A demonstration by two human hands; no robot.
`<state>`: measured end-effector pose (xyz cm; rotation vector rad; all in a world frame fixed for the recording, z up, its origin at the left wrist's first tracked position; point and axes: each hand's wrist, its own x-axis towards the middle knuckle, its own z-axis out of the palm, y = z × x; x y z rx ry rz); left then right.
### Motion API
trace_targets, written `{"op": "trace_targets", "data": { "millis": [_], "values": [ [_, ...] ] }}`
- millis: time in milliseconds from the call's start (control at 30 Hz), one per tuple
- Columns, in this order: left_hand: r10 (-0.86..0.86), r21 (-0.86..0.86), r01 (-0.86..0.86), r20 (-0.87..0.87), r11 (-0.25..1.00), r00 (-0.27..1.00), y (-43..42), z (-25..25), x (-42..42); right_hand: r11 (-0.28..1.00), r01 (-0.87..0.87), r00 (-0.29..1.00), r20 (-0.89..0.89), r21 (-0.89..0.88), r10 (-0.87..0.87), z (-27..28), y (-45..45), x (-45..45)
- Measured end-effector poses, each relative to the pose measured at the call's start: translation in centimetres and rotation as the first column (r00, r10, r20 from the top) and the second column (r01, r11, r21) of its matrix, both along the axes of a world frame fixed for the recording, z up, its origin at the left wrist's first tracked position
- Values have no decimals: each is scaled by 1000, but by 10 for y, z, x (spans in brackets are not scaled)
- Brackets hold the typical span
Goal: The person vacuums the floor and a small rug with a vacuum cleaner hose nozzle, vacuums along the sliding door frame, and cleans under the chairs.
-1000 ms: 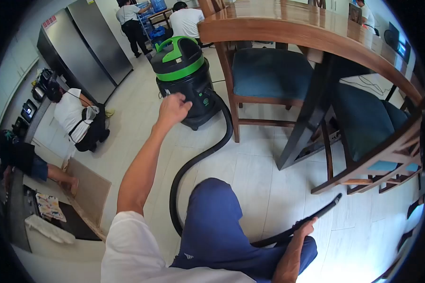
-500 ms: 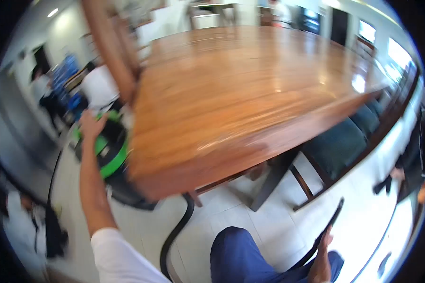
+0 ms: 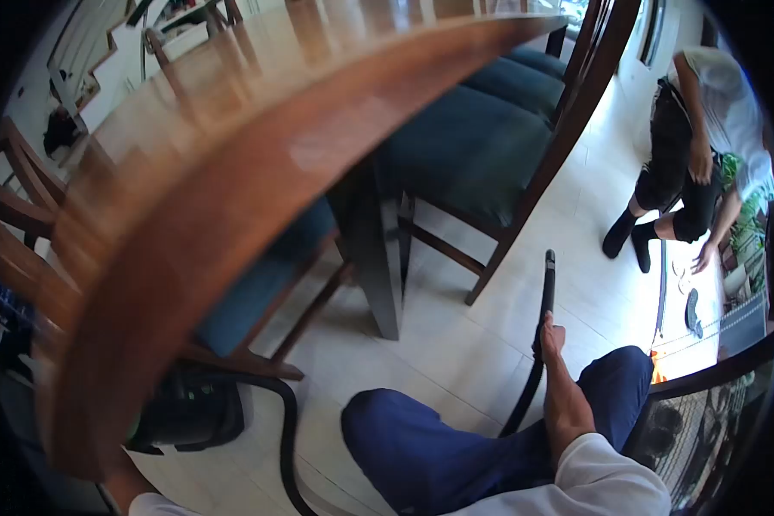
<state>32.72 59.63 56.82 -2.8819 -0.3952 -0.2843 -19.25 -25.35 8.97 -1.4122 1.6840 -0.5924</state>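
Observation:
My right hand (image 3: 553, 337) is wrapped round a black vacuum cleaner hose (image 3: 525, 394), below its end, which points up and forward. The hose loops down past my knee, and a further black stretch of it runs to the vacuum cleaner (image 3: 193, 417) on the floor at the lower left. That machine's dark body is partly covered by the wooden table (image 3: 206, 202). My left forearm reaches under the table's near corner toward the machine, and the hand itself is hidden behind the table edge.
Dark-cushioned chairs (image 3: 473, 146) line the table's right side, and another chair (image 3: 262, 297) is under its near side. A person (image 3: 705, 138) bends at the right by a bright doorway. Pale floor tiles (image 3: 456, 344) lie before me. Stairs (image 3: 95, 60) stand far left.
My view has swung right and down. The left hand, earlier on the green-and-black vacuum top, is now hidden by the table. My right hand still grips the hose, now more upright.

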Motion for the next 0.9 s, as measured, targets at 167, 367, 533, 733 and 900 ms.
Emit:
{"op": "trace_targets", "data": {
  "millis": [167,367,533,733,900],
  "values": [
    [-45,6,45,-25,999,999,17,3,-55,991,-106,994,39,76,103,-31,-19,-4],
    [188,-108,-187,-6,976,982,-40,-5,-140,963,-248,952,209,103,223,12,-8,8],
    [102,-111,-102,-6,989,995,-64,8,-179,965,-236,937,292,118,193,11,-1,4],
    [178,-127,-179,-14,976,984,-80,-5,-274,971,-170,923,373,167,97,-15,-26,10],
    [120,36,-127,144,991,982,-22,-40,-346,930,-273,936,292,246,197,-72,-45,22]
  ]
}}
